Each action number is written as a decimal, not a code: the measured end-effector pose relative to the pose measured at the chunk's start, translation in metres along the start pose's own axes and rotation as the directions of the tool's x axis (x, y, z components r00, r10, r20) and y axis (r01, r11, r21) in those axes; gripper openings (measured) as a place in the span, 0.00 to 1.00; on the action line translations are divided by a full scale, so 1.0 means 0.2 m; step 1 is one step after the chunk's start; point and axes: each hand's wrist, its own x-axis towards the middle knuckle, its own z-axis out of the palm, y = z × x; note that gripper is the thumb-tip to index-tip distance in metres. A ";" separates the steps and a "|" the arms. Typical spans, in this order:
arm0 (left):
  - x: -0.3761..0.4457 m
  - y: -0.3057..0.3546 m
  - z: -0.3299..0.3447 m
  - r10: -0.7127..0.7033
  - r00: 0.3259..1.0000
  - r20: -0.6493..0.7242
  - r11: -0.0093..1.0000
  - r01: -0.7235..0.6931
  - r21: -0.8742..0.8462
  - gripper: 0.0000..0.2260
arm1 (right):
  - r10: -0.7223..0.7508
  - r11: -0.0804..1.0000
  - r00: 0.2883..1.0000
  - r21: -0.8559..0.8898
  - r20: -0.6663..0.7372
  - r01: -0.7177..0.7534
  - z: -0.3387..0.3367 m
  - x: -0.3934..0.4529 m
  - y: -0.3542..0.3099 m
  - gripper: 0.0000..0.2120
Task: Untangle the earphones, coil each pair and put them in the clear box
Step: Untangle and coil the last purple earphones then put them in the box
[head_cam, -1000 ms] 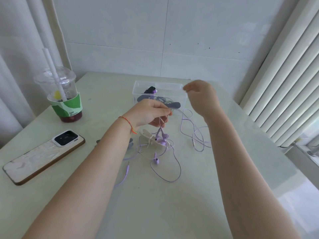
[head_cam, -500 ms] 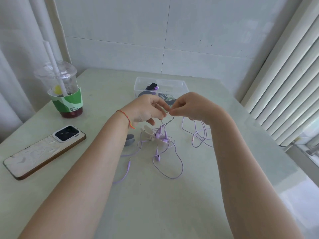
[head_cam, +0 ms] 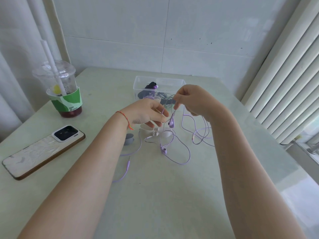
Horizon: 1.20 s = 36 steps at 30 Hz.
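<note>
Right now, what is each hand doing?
Left hand: pinches the purple earphone cord.
Right hand: pinches the same cord, one earbud dangling below.

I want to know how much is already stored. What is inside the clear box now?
Inside the clear box lie coiled dark cables and a black bundle with a purple tip. The hands cover its front part, so the number of pairs cannot be counted.
</note>
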 end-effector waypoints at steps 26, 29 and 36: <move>0.00 0.04 0.05 0.082 0.991 -0.108 0.997 -0.082 -0.002 0.03 | 0.002 0.990 0.994 0.141 -0.111 0.013 0.02 0.01 -0.02 0.03; 0.01 0.04 0.08 0.107 0.982 -0.156 0.994 -0.109 0.000 0.07 | -0.003 0.986 0.995 0.168 -0.098 0.020 0.03 0.01 -0.03 0.03; 0.02 0.07 0.13 0.110 0.959 -0.261 0.994 -0.114 0.001 0.06 | -0.007 0.983 0.996 0.184 -0.092 0.024 0.04 0.01 -0.04 0.03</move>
